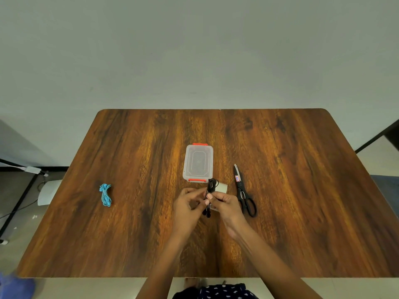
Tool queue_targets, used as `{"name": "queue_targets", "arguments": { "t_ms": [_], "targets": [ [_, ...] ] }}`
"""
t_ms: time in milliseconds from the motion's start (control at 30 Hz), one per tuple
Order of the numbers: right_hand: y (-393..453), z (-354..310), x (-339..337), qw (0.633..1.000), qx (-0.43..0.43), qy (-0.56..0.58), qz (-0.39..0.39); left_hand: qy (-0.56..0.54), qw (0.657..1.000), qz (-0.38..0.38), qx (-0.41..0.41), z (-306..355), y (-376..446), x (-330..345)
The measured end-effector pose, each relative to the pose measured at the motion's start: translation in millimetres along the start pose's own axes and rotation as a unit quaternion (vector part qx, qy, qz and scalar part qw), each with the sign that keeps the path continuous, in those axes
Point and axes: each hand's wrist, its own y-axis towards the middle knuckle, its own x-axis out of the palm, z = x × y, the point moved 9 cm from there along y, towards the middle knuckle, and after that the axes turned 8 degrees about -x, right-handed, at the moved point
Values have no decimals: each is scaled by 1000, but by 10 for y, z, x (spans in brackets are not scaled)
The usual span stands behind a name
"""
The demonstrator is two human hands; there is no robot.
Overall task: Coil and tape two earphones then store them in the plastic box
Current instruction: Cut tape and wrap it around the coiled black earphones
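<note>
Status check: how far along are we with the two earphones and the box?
The blue earphones lie bundled on the table, apart from the hands; whether they are taped cannot be told. The left hand and right hand hold the black earphones, with white tape behind. The plastic box has its lid on and looks empty, so both sets remain to be stored. Scissors lie idle.

Box (198, 162) mid-worktop (302, 212), scissors (244, 192) to its right, coiled earphones (105, 194) far left, hands nearest
</note>
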Motion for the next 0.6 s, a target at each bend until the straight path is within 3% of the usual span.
{"name": "queue_targets", "arguments": {
  "t_ms": [233, 400, 600],
  "targets": [
    [-17, 26, -10, 991, 83, 88, -51, -65, 997, -30, -24, -51, 25, -2],
    [-36, 50, -24, 990, 104, 90, -39, -55, 997, -21, -50, -148, 43, -21],
    [-35, 56, -62, 991, 100, 89, -20, -25, 999, -15, -24, -118, 4, -10]
  ]
}}
